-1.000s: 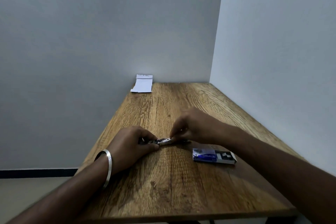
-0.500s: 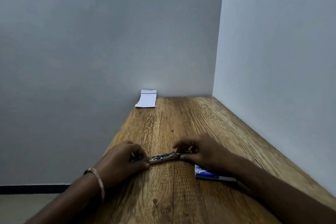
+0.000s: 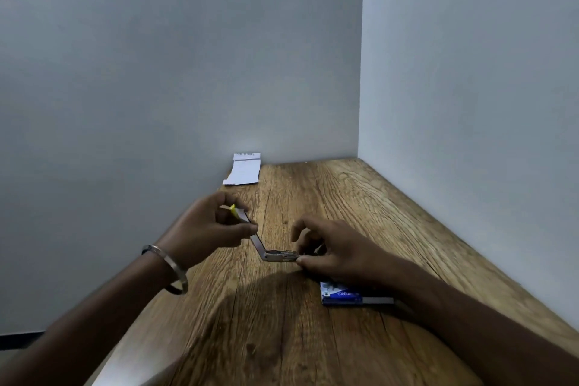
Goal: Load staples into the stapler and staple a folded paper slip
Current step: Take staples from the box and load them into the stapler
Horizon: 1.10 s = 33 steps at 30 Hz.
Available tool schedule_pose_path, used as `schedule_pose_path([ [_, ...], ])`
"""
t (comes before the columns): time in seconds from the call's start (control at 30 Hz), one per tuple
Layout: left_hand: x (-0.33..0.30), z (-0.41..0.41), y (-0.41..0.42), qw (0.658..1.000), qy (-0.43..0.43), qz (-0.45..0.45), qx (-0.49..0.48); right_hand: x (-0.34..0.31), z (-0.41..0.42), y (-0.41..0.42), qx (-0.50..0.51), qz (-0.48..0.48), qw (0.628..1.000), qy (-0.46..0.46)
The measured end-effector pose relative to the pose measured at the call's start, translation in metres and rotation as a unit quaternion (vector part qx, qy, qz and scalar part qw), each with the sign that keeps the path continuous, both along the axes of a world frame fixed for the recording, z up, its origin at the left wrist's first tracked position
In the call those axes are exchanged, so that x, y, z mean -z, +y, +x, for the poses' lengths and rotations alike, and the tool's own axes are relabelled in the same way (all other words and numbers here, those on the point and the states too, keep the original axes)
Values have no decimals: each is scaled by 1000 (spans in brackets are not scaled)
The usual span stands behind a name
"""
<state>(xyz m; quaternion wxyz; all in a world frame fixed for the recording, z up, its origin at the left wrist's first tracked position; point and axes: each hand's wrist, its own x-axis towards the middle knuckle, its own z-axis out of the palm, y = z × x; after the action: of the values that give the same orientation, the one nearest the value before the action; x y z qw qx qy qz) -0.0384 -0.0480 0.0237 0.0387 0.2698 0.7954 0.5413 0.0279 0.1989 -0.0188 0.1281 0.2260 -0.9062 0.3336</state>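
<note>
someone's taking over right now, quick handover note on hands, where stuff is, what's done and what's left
Left hand grips the stapler's raised top arm; right hand pinches its base on the wooden table.
Stapler is hinged open, tray exposed; whether staples are in it cannot be seen.
Blue staple box lies under the right wrist, drawer slid out.
Folded paper slip lies at the table's far left edge by the wall, untouched.
Left: load staples if needed, close, staple the slip.

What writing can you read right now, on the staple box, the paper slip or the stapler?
Staple box: white lettering on the blue top, seen upside down and too blurred to read.
Paper slip: a short line of dark print along its top fold, too small to read.
Stapler: no writing visible.
Nothing can be quoted with confidence.
</note>
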Motion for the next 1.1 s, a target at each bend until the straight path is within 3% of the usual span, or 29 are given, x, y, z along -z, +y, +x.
schedule_pose_path([
  [0.17,-1,-6,11,1000,-21,21,-10,1,-1,5,3,-32,999,-24],
  [0.47,-1,-5,10,997,-56,52,-29,-2,-2,16,-4,-167,970,-174],
  [0.6,-4,-4,10,994,-73,73,-24,-5,-5,19,16,-313,927,-205],
  [0.77,-3,0,25,994,-74,75,1,-8,-9,14,13,-531,828,-182],
  [0.87,1,4,43,995,-70,65,0,-6,-13,7,27,-596,787,-157],
  [1.1,9,16,85,997,-28,61,-24,-2,-14,4,50,-543,826,-139],
])
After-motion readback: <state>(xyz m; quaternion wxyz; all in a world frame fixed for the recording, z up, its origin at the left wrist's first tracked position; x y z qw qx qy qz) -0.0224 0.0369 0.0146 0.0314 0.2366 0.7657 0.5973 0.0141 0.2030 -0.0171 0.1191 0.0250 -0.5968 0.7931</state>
